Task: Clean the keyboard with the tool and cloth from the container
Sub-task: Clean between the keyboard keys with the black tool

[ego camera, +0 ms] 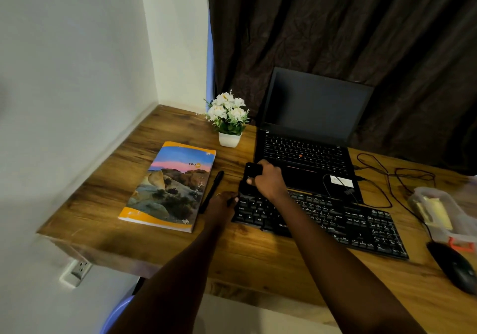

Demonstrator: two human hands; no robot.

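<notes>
A black keyboard lies across the wooden desk in front of a laptop. My right hand grips a black cleaning tool and holds it over the keyboard's far left corner; the tool's lower end is dark and hard to make out. My left hand rests at the keyboard's left edge, fingers touching its side. At the right edge of the desk sits a clear plastic container with an orange latch and a yellowish cloth inside.
An open black laptop stands behind the keyboard, cables trailing to its right. A black mouse sits near the front right. On the left are a colourful book, a black pen and a white flower pot.
</notes>
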